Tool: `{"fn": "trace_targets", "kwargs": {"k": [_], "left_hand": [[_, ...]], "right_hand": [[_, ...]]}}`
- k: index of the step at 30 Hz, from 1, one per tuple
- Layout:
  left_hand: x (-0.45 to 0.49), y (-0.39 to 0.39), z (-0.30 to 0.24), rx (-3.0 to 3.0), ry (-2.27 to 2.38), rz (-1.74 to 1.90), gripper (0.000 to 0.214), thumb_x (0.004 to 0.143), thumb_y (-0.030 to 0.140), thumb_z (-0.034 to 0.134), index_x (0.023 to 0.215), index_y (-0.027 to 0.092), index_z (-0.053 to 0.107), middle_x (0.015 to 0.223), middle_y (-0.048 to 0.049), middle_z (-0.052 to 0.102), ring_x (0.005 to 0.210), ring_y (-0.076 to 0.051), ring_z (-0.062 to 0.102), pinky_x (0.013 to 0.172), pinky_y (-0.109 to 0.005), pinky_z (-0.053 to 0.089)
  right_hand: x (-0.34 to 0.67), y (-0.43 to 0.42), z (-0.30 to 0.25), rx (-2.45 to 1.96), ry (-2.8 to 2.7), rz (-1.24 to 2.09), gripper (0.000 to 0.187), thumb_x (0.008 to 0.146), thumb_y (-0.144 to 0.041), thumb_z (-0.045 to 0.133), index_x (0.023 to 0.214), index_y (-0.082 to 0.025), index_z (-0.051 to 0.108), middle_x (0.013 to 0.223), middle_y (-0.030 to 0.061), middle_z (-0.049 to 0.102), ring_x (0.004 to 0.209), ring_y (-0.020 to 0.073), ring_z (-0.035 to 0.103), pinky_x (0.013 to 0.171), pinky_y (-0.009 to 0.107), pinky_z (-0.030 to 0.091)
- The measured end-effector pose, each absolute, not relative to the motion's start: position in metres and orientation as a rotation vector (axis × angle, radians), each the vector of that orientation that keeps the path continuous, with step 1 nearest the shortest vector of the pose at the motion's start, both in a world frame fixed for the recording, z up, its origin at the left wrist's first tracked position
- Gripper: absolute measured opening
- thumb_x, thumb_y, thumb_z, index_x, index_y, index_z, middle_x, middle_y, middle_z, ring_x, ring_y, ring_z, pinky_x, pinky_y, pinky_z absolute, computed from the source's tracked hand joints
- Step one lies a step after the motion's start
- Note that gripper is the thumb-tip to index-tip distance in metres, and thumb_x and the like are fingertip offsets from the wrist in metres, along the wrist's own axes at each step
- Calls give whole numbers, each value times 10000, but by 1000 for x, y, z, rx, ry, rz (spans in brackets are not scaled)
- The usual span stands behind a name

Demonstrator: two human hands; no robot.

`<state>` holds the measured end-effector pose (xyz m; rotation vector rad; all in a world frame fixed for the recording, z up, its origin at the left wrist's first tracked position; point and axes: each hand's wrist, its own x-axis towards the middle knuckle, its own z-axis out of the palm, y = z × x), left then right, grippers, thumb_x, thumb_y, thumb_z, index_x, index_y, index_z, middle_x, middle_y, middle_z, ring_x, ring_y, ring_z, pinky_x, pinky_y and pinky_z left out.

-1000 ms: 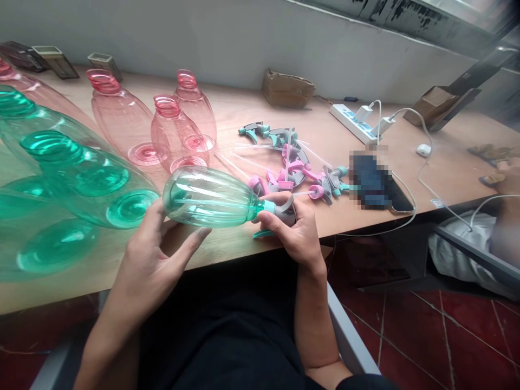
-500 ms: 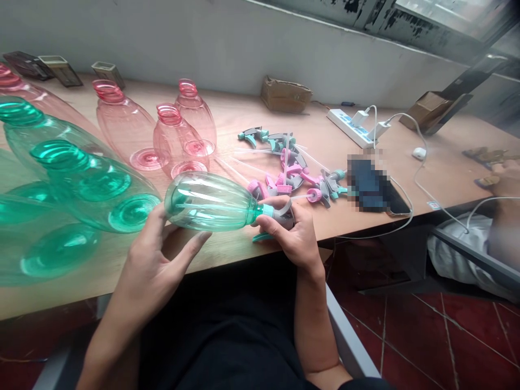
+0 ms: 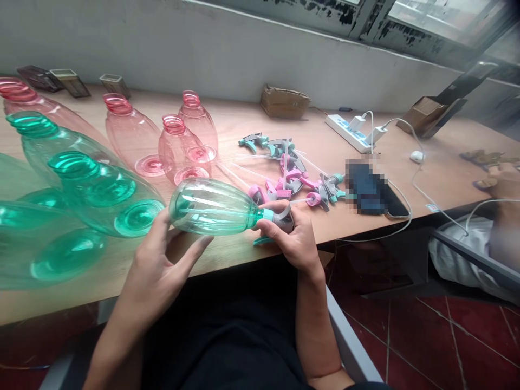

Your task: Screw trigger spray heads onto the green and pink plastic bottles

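A clear green spray bottle [image 3: 215, 207] lies on its side in the air above the table's front edge, its neck pointing right. Around its base curve the fingers of my left hand [image 3: 156, 265], the thumb lying along the underside. My right hand [image 3: 294, 235] grips the grey trigger sprayer [image 3: 283, 218], whose light-blue collar sits on the bottle's neck. The teal trigger [image 3: 263, 240] sticks out below. Just behind the bottle lies a pile of loose trigger sprayers [image 3: 290, 181] with pink or teal collars and pale tubes.
Several open green bottles [image 3: 136, 216] and pink bottles [image 3: 148, 165] crowd the left. Toward the right are a blurred-out phone [image 3: 396, 203], a white power strip [image 3: 345, 132] with cables, and another person's hand [image 3: 506, 179]. A cardboard box [image 3: 284, 102] stands by the wall.
The view has tilted slightly, so the scene sits a little lower. Both hands keep nearly the same hold on the bottle and its sprayer.
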<state>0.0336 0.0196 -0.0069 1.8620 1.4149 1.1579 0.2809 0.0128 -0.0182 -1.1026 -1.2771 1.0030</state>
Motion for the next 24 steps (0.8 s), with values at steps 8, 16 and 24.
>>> {"fn": "trace_targets", "kwargs": {"k": [8,16,24], "left_hand": [[34,17,-3,1759,1391,1119,601,920,478,761,1454,292,557,1449,-63,686,1345,-315,672,1182,-479,537],[35,17,-1,1765,1404,1120,600,921,470,764,1458,301,555,1455,-54,683,1347,-310,671,1175,-472,538],[33,17,-5,1769,1383,1127,604,927,474,758,1462,288,548,1473,-73,671,1355,-312,665,1182,-462,535]], "right_hand": [[281,13,-19,-1109,-1282,1007,444,863,-548,845,1121,-203,736,822,26,747,741,205,742,640,324,670],[280,13,-17,-1087,-1272,1012,423,853,-524,860,1098,-200,741,785,12,719,686,183,716,615,308,663],[279,13,-13,-1085,-1255,1014,355,862,-468,864,1051,-193,745,733,-12,677,618,144,658,570,262,633]]}}
